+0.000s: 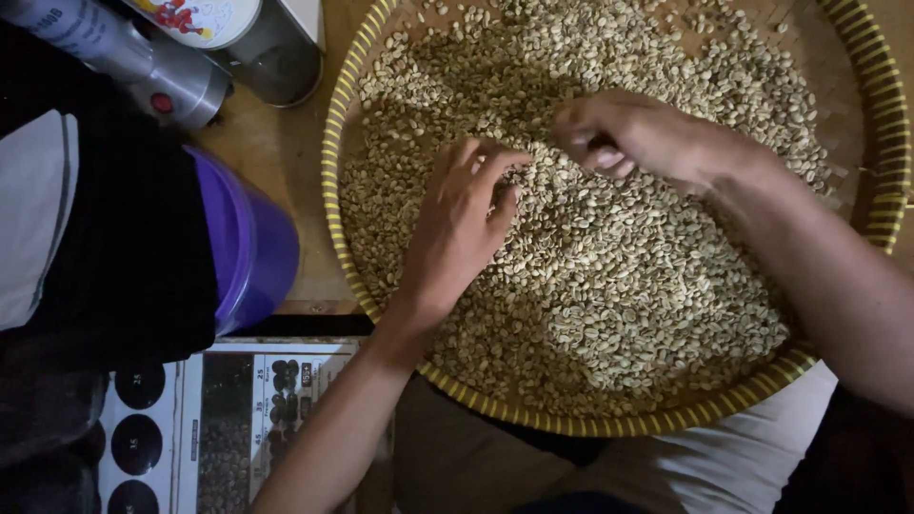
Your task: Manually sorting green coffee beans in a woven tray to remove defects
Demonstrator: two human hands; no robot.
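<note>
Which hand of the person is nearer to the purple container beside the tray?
Left. The left hand rests on the beans in the left half of the woven tray, closest to the purple container. The right hand lies further right, near the tray's middle.

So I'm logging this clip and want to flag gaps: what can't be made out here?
Head view only:
- Whether the right hand pinches a bean: its fingers curl under.
- The beans beneath the left hand: covered by it.
- The woven tray: top and right rim cut off by the frame.
- The purple container: its left part hidden by dark cloth.
- The metal cans: cut off at the top edge.
</note>
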